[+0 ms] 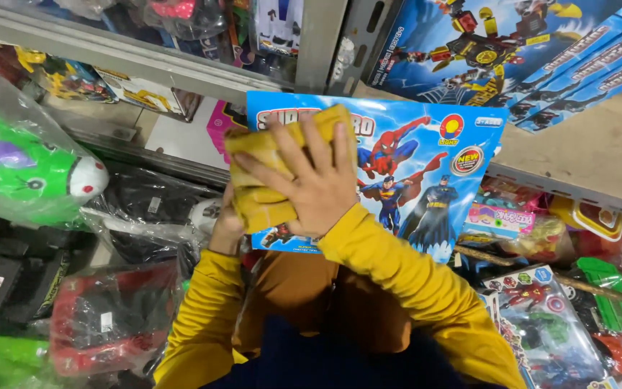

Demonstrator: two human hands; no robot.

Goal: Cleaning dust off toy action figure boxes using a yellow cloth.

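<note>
A flat blue toy box (426,180) with cartoon hero figures on its front stands upright before me, between two shelves. My right hand (311,180), fingers spread, presses a folded yellow cloth (268,180) against the box's left part. My left hand (226,225) grips the box's left edge from behind, mostly hidden by the cloth and box. Both sleeves are yellow.
A metal shelf rail (145,68) runs above with packed toys. A green toy in a clear bag (26,169) lies at left, a red and black bagged toy (109,317) below it. Blue boxes (541,50) lean at top right; several small toy packs (541,317) lie at right.
</note>
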